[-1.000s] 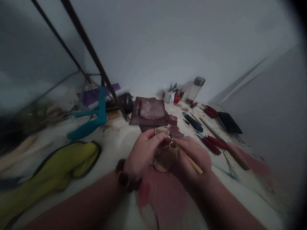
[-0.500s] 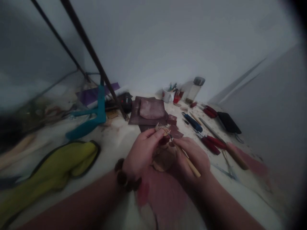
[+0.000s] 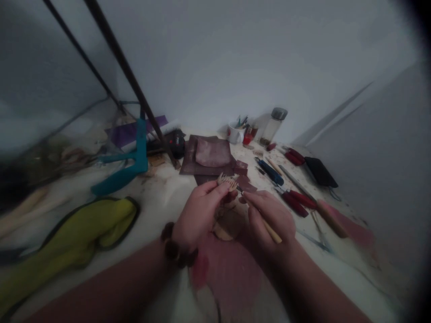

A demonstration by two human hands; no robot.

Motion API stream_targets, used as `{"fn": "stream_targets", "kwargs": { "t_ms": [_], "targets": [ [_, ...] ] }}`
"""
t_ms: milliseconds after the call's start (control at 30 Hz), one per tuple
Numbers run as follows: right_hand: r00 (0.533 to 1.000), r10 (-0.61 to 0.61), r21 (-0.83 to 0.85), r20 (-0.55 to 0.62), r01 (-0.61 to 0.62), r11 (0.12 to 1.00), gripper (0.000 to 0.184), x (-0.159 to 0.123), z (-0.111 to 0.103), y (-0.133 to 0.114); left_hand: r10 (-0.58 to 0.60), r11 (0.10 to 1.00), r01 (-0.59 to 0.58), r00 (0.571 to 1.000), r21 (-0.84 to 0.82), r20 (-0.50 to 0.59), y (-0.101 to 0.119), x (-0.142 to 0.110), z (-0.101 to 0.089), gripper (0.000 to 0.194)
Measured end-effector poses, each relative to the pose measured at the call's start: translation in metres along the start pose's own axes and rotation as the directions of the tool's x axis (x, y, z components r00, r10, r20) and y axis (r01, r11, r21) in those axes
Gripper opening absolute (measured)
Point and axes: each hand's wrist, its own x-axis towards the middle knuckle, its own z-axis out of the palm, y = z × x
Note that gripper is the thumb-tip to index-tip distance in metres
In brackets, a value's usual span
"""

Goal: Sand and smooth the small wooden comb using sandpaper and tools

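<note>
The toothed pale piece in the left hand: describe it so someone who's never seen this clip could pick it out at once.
On the white workbench, find the left hand just below the brown sheets. It pinches a small pale comb-like piece; a similar piece lies loose farther back, but only this one is held.

Bare grey walls (image 3: 215, 58), dim light

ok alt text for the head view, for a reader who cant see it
Over a cluttered workbench, the left hand pinches a small toothed wooden piece while the right hand holds a slim wooden-handled tool close to it. Sheets of sandpaper and red-handled carving tools lie beyond.
</note>
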Motion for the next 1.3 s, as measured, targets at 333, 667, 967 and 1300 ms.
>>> {"fn": "stream_targets", "kwargs": {
  "t_ms": [333, 667, 967, 1300],
  "targets": [
    [0.999, 0.054, 0.142, 0.006, -0.054, 0.988, 0.052, 0.003, 0.000, -0.006, -0.001, 1.000, 0.001, 0.999, 0.010, -0.036, 0.002, 0.000, 0.000, 0.035],
    [0.997, 0.066, 0.148, 0.050, -0.073, 0.986, 0.052, -0.002, 0.003, -0.005, 0.015, 1.000, -0.015, 0.999, 0.010, -0.043, 0.005, -0.002, 0.003, 0.034],
    [1.000, 0.014, 0.051, -0.003, -0.014, 0.999, 0.054, -0.002, 0.001, 0.001, 0.000, 0.999, 0.000, 1.000, 0.041, -0.011, 0.001, -0.002, 0.000, 0.035],
    [0.986, 0.094, -0.054, -0.138, -0.102, 0.993, 0.048, 0.005, -0.001, 0.001, 0.001, 0.997, 0.001, 0.999, 0.077, -0.033, 0.003, -0.001, -0.003, 0.034]
  ]
}}
